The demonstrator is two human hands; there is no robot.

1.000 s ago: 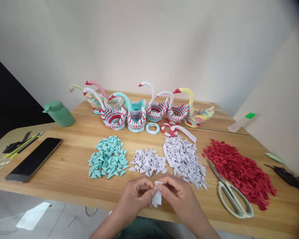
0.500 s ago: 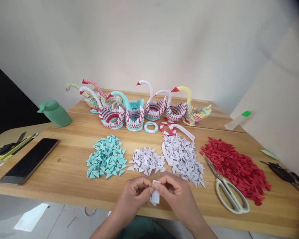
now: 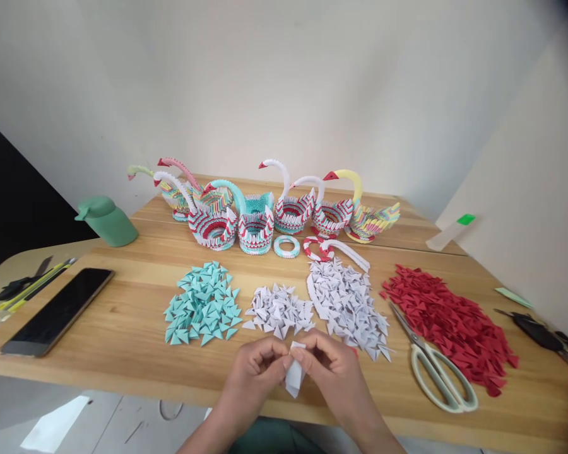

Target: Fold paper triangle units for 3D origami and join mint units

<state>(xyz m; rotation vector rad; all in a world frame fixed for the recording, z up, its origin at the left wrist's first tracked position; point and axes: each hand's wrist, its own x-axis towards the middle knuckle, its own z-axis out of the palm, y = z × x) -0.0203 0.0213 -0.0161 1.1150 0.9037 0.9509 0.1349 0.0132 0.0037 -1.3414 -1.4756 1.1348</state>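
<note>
- From the head view, I see both bare hands working just in front of the small white pile, nearer the person than it is.
- The left hand has thumb and fingers closed on a small piece of white paper, pinching it near its top.
- The right hand pinches the same paper from the other side, its thumb against the upper end; the fingertips of the two hands come close together there.
- The paper hangs down between the hands, over the front of the wooden table, in front of the small white pile; I can't make out its folds.
- Left of the small white pile lies the teal pile, pointed paper pieces heaped loosely.
- Right of the small white pile is the big white pile, and farther right the red pile.
- The scissors lie between those last two, well right of the small white pile, blades pointing away from the person.
- Behind the small white pile sit a teal-and-white ring and a red-and-white ring, with a row of paper swans standing beyond.
- Far to its left, a dark phone lies flat, and a green jug stands farther back.
</note>
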